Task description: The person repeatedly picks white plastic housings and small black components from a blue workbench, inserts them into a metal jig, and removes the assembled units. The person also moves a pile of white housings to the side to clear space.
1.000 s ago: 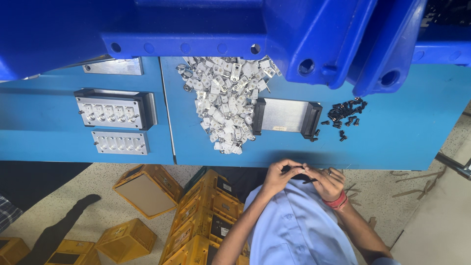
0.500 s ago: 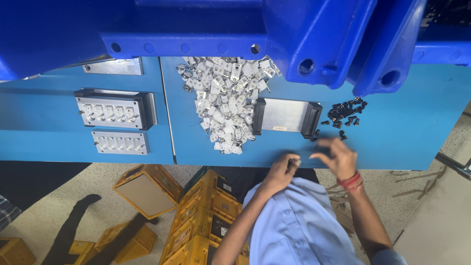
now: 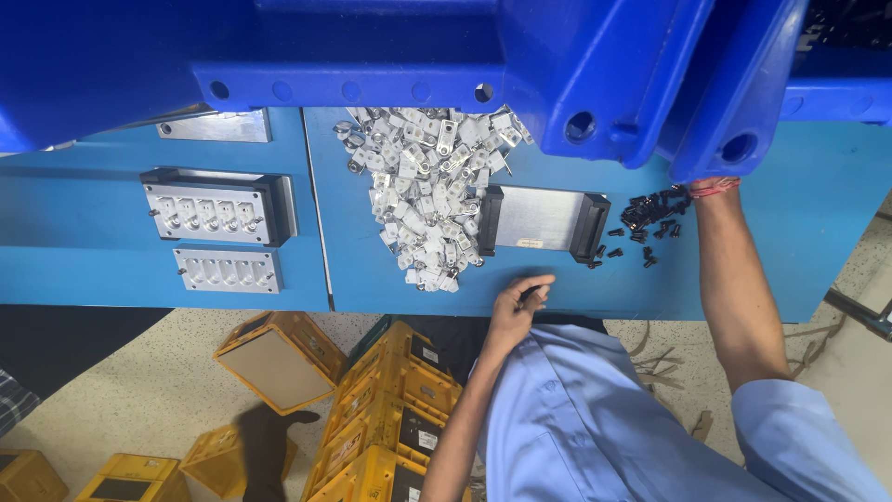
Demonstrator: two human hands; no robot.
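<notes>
My left hand (image 3: 516, 302), at lower centre of the frame, pinches one small dark part (image 3: 530, 294) just above the blue table (image 3: 390, 279) edge. My right hand is hidden behind the blue bin (image 3: 650, 84) at upper right; its state cannot be told. Beside that wrist lies one scatter of black screws (image 3: 646, 218). One grey tray (image 3: 542, 221) sits centre, with one pile of metal clips (image 3: 423, 195) touching its left end. Two metal blocks (image 3: 214, 209) lie at left.

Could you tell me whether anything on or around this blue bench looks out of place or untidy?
Mostly tidy. A few small black screws lie scattered away from their pile beside the grey tray. On the floor, one yellow crate is tipped on its side, unlike the stacked crates.
</notes>
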